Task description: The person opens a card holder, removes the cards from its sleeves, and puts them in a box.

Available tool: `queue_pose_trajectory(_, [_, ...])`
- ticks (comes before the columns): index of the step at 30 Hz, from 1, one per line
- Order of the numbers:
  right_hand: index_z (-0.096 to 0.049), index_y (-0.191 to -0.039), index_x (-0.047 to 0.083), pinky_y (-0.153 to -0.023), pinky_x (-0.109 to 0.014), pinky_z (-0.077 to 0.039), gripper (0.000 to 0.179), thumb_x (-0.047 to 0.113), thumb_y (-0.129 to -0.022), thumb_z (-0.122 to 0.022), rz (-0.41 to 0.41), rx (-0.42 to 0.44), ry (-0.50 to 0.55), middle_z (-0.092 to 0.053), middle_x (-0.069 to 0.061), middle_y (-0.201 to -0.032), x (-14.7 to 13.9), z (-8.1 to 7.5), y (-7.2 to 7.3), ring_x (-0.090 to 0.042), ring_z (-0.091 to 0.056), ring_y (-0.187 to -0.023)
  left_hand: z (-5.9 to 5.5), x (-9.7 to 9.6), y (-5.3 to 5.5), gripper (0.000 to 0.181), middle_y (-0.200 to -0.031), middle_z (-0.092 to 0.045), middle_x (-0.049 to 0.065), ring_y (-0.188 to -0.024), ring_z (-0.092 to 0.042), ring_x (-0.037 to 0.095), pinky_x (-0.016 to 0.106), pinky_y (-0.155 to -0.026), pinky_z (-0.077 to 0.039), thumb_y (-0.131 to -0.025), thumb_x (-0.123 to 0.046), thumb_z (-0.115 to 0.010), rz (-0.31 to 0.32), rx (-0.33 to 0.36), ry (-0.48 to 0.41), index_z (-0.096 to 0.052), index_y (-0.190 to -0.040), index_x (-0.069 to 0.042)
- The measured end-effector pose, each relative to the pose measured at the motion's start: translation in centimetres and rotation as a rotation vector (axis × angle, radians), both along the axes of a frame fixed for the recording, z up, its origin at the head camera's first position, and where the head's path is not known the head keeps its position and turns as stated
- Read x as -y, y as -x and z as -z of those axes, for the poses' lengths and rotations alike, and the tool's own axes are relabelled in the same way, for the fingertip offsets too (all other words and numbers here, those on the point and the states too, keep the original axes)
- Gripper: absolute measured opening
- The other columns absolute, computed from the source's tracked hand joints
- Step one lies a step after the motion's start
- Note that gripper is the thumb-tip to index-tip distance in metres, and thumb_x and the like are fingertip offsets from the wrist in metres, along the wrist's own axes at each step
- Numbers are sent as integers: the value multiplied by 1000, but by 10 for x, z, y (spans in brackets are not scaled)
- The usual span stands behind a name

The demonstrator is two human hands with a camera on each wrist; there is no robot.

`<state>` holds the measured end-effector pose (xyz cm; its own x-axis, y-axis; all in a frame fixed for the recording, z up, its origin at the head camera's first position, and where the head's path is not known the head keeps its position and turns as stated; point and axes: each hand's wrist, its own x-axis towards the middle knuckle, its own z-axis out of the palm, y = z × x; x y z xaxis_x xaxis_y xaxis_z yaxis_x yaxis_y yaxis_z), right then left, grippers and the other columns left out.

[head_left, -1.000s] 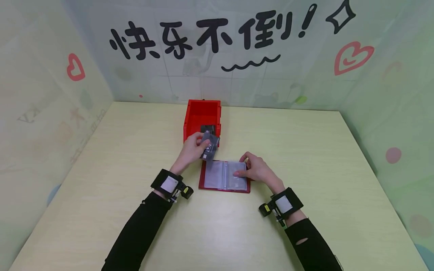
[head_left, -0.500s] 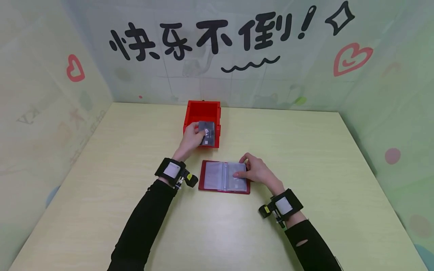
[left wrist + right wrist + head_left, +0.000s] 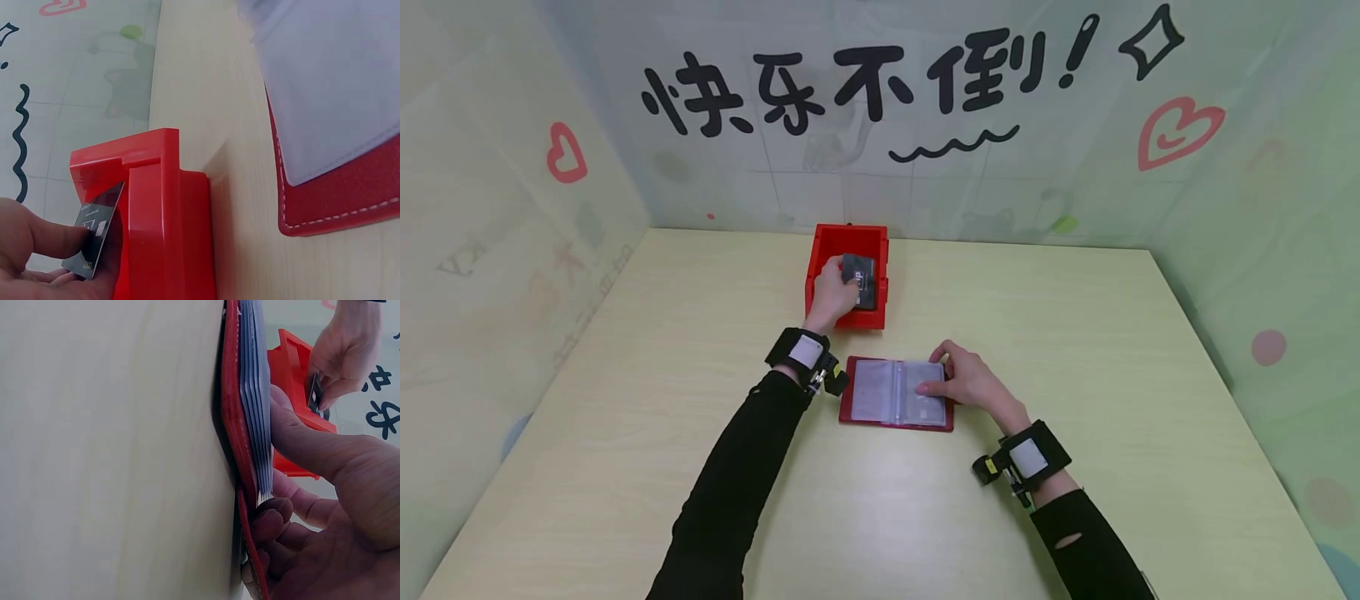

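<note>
Change: the left hand (image 3: 833, 292) has carried the dark card (image 3: 859, 281) away from the open card holder and forward over the red box (image 3: 810, 283); it was lower and nearer the holder a second ago. The right hand has not shifted.
Left hand: fingers and thumb pinch the card by its near edge; in the left wrist view the card (image 3: 97, 230) stands tilted just inside the box wall (image 3: 162, 206), not yet let go.
Right hand: the right hand (image 3: 967, 379) rests on the right page of the red card holder (image 3: 895, 392), index finger laid straight across the clear sleeves, thumb at the far edge; the right wrist view shows the thumb (image 3: 312, 444) pressing the sleeve stack flat and the other fingers curled under the cover's edge.
Card holder: lies open and flat on the table (image 3: 1075, 350), just nearer the person than the box, not touching it.
Progress (judged): the card is out of the holder and at the box mouth; release is what is left. Whether other cards remain in the sleeves cannot be told.
Count: one box, one card holder, one card in hand; whether the box holds anything else is hidden by the hand.
</note>
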<state>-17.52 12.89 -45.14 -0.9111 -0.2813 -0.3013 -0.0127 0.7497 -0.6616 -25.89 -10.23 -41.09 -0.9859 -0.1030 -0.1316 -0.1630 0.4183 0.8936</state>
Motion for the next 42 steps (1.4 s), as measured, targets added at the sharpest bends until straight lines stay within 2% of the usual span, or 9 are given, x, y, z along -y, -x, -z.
queue_pose_trajectory(3, [-53,-123,8,-64,-26,-39,49,29,-87,-80,2,2,1,-51,-8,-82,0,0,0,-20,-52,-77,4,-1,5,54,-148,-49,24,-129,-52,37,48,-111,-46,-100,-5,-52,-12,-10,29,-35,-151,1])
queue_pose_trajectory(7, [-53,-122,8,-64,-26,-39,50,30,-86,-80,-4,-1,1,-51,-8,-82,0,0,-1,-20,-52,-76,9,-2,10,49,-140,-54,27,-125,-55,40,49,-108,-49,-96,-3,-54,-24,-25,115,-41,-143,5])
queue_pose_trajectory(13, [-53,-122,8,-64,-26,-39,49,29,-86,-80,-2,0,-2,-52,-9,-82,0,0,-1,-20,-53,-77,18,-3,15,45,-130,-61,28,-118,-62,41,50,-103,-52,-93,-4,-61,-32,-39,236,-47,-134,5])
queue_pose_trajectory(18, [-53,-122,8,-63,-26,-39,49,29,-86,-80,-10,1,-4,-52,-8,-81,0,1,-1,-20,-53,-76,20,-5,16,44,-125,-62,28,-112,-64,42,50,-100,-54,-91,-2,-65,-24,-45,311,-47,-130,3])
queue_pose_trajectory(20, [-53,-121,8,-63,-26,-39,49,29,-87,-80,-12,-3,-3,-52,-8,-81,0,1,-1,-20,-53,-75,21,-6,17,38,-122,-65,27,-108,-65,41,49,-98,-55,-90,-2,-65,-20,-54,352,-52,-126,5])
queue_pose_trajectory(23, [-53,-121,8,-62,-26,-39,49,28,-86,-80,-8,-7,1,-51,-8,-80,0,0,-1,-20,-52,-74,21,-8,17,21,-109,-69,26,-97,-67,38,47,-90,-58,-92,-3,-63,-9,-51,421,-63,-111,6])
queue_pose_trajectory(26, [-53,-121,8,-62,-26,-39,49,28,-86,-80,-7,-8,4,-51,-8,-80,0,-1,-1,-20,-52,-74,21,-11,17,13,-99,-69,23,-89,-64,34,45,-85,-59,-94,-5,-62,10,-36,483,-66,-102,4])
queue_pose_trajectory(35, [-53,-121,8,-63,-26,-39,49,28,-86,-80,-4,-17,4,-52,-8,-80,0,-1,-2,-20,-52,-74,18,-17,12,28,-112,-65,22,-105,-56,36,48,-92,-56,-92,-11,-68,51,18,539,-63,-116,2])
queue_pose_trajectory(42, [-53,-121,8,-63,-26,-39,49,29,-86,-81,1,-15,2,-52,-8,-80,0,-1,-2,-20,-52,-75,17,-19,11,30,-112,-64,22,-106,-55,37,50,-92,-56,-91,-13,-70,60,44,562,-62,-116,2])
